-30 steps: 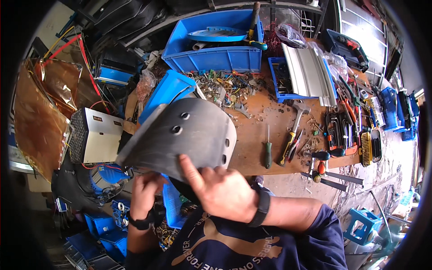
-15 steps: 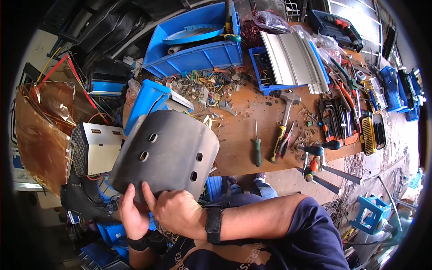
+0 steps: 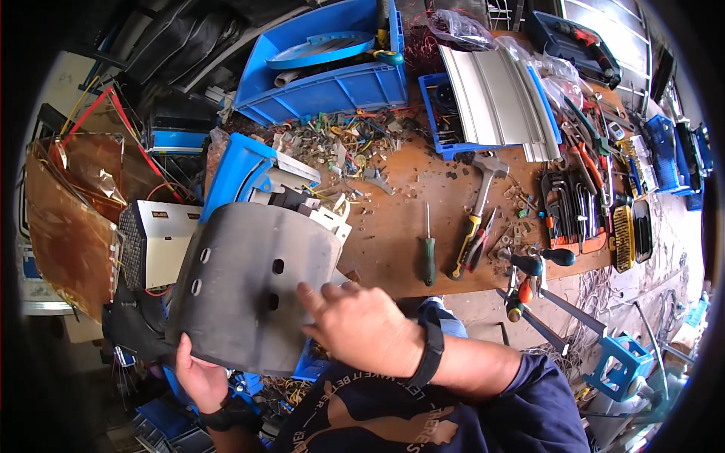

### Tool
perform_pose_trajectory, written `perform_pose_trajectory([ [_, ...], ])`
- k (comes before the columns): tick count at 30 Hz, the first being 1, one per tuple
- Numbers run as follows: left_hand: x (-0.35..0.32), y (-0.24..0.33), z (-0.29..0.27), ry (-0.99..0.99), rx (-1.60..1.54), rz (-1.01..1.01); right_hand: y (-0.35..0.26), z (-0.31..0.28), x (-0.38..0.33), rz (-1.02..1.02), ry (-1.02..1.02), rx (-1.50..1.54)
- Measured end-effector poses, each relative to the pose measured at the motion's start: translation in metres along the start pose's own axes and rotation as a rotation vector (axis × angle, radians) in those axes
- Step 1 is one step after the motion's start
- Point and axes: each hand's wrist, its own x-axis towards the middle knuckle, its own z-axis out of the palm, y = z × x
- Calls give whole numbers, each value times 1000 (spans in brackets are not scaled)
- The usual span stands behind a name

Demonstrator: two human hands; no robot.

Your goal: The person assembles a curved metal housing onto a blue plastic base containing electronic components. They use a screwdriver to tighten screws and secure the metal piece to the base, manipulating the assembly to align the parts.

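A dark grey curved panel (image 3: 238, 298) with several oval slots is tilted up in front of me at the near left corner of the workbench. My left hand (image 3: 202, 381) grips its lower left edge; the thumb lies on the outer face and the other fingers are hidden beneath. Over the panel's right side is my right hand (image 3: 366, 325), its index finger stretched toward the surface close to two slots. The remaining fingers are loosely bent, with nothing visible in them. Just behind the panel sits a blue and white plastic assembly (image 3: 242, 170).
On the wooden bench (image 3: 393, 249) lie a screwdriver (image 3: 429, 253), a hammer (image 3: 477, 215) and pliers (image 3: 481, 240). Small loose parts (image 3: 343, 143) are scattered before a large blue crate (image 3: 325, 94). Hex keys (image 3: 574, 204) lie at right. A vise-like clamp (image 3: 529, 275) juts past the front edge.
The panel has tipped and shifted left and down, uncovering more of the assembly behind. My right hand moved from its lower edge to its right side; my left hand moved slightly lower and left.
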Motion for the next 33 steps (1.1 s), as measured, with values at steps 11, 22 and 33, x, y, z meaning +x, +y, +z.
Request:
perform_pose_trajectory([
  [11,47,11,-42,72,-34,-118,98,22,28,459,301,167],
  [22,114,-11,-77,-21,-84,-309,152,65,-24,687,-9,181],
  [33,107,-14,-73,-13,-132,-281,171,111,-135,918,257,10],
])
